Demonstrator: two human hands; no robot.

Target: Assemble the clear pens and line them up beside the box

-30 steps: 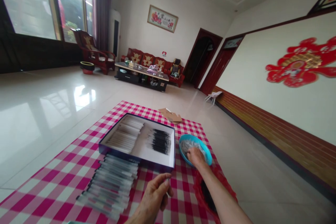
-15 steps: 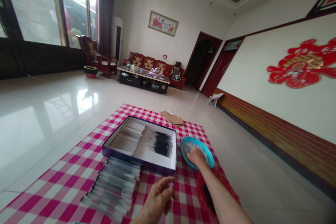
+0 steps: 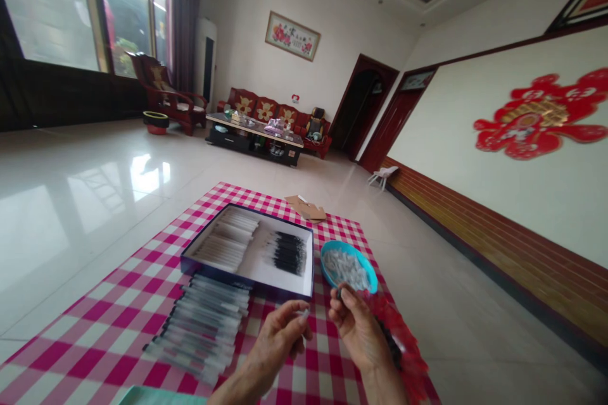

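Bowl (image 3: pixel 360 255) by tabletop's (image 3: pixel 95 335) right edge: translucent bits (image 3: pixel 344 267). Beyond gap, box (image 3: pixel 256 258): tubes (image 3: pixel 230 240), black rods (image 3: pixel 289 253). Pinched: clear piece (image 3: pixel 304 313), left hand (image 3: pixel 285 332); dark piece (image 3: pixel 339 293), right hand (image 3: pixel 355 323).

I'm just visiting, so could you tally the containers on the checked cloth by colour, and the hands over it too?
Dark blue box: 1
Turquoise bowl: 1
Red container: 1, partly hidden
Pale green tray-like thing: 1, cut off by the picture's edge
Hands: 2, left hand and right hand
Total: 6
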